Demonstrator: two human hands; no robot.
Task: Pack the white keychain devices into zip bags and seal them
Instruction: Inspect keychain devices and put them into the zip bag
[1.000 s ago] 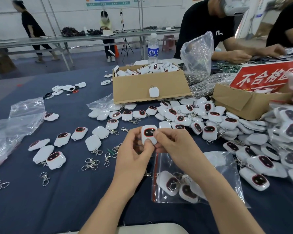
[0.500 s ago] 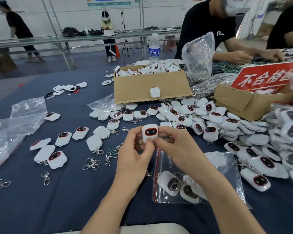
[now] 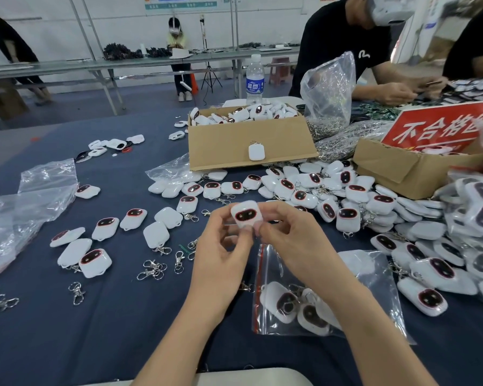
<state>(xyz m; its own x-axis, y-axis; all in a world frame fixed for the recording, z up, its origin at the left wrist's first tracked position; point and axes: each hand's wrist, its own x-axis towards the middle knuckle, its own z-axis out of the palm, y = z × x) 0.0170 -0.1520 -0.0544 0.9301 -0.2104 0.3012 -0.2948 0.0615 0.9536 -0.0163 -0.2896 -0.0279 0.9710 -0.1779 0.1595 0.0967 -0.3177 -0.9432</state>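
Head view: by the near edge of the dark blue desk [image 3: 109,330], a clear plastic zip bag with a red seal strip [image 3: 374,282] lies flat, holding several devices. Above it, the left hand [image 3: 221,263] and right hand [image 3: 293,246] pinch one white rounded keychain device with a dark, red-rimmed face [image 3: 246,215] with their curled fingertips. An open brown cardboard box [image 3: 248,140] stands toward the far edge.

White keychain device [image 3: 246,215] upright, dark face toward camera (red-rimmed); zip bag [image 3: 371,277] flat below, holding several devices.
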